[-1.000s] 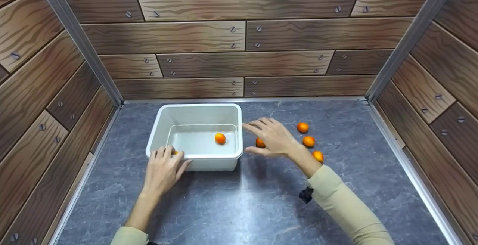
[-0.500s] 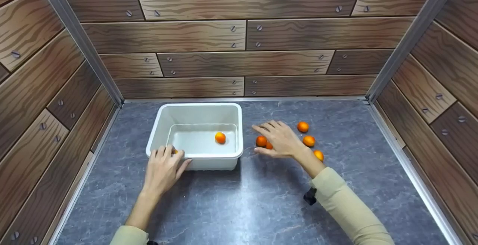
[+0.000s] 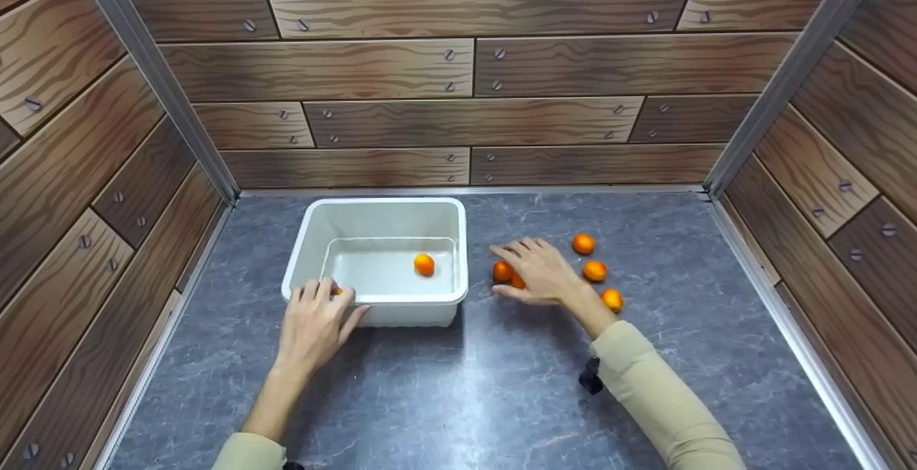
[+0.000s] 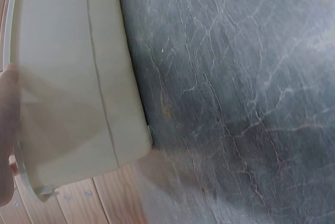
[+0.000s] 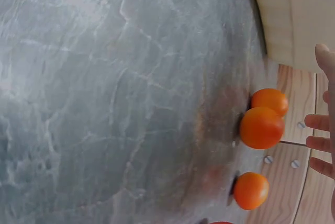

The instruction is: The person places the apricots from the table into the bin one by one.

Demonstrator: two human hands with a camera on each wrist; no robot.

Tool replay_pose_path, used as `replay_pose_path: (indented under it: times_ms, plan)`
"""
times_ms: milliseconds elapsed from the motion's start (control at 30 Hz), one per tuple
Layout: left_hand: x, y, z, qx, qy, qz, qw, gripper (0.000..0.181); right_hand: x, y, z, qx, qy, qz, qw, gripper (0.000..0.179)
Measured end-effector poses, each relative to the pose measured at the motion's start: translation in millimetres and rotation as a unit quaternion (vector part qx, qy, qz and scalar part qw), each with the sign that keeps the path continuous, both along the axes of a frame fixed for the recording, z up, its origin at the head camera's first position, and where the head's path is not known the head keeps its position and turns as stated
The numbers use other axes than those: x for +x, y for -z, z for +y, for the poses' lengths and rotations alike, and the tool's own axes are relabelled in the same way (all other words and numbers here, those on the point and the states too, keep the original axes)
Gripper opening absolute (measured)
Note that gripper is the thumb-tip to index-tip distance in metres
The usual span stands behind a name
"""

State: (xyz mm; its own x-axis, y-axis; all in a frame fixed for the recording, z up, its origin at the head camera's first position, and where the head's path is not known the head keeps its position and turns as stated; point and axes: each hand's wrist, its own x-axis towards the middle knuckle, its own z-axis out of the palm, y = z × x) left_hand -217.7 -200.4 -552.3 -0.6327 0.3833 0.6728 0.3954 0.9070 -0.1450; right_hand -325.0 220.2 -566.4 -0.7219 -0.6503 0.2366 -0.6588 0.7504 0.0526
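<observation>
In the head view, my left hand [image 3: 311, 330] grips the front left rim of a white plastic tub [image 3: 405, 314], fingers over the edge and thumb along the outside wall. One small orange fruit [image 3: 424, 264] lies on the tub's floor; another shows partly beside the left fingers. To the right of the tub, my right hand [image 3: 541, 273] hovers palm down with fingers spread over two orange fruits [image 3: 502, 271], partly hiding one. The right wrist view shows these fingers [image 5: 317, 122] apart from a pair of fruits [image 5: 261, 127] standing close together.
Three more orange fruits [image 3: 594, 271] lie in a loose row to the right of the right hand. The grey marbled tabletop [image 3: 458, 398] is bounded by wood-patterned walls [image 3: 469, 72] at the back and both sides, with metal strips along the edges.
My right hand has drawn away from the tub to the right and settled over the fruits, bringing a second one into view beneath it. My left hand and the tub have stayed put.
</observation>
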Motion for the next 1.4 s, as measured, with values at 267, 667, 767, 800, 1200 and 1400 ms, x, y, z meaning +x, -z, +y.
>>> replay_pose_path:
  times_ms: [267, 667, 767, 800, 1200, 1400]
  plan:
    - [0.6, -0.2, 0.2, 0.003, 0.0, -0.007, 1.0, 0.035, -5.9, 10.2, 0, 0.022, 0.01, -0.02, 0.9995, 0.074]
    - [-0.8, 1.9, 0.4, 0.006, 0.004, 0.006, 1.0, 0.038, -14.0, 19.9, -2, 0.038, 0.008, -0.015, 0.9991, 0.068]
    - [-0.8, 2.3, 0.4, 0.005, 0.004, 0.008, 0.9999, 0.038, -14.9, 20.9, -2, 0.042, 0.007, -0.007, 0.9991, 0.065]
    - [-0.9, 2.2, 0.4, 0.006, 0.005, 0.009, 0.9999, 0.037, -15.4, 21.1, -2, 0.041, 0.006, -0.005, 0.9991, 0.064]
    - [-2.4, 1.5, 0.7, 0.013, 0.009, 0.011, 0.9998, 0.038, -18.8, 26.9, -1, 0.053, 0.014, -0.015, 0.9984, 0.061]
    - [-1.8, 1.9, 0.6, 0.013, 0.008, 0.011, 0.9998, 0.038, -19.5, 30.1, 0, 0.055, 0.012, -0.008, 0.9984, 0.059]
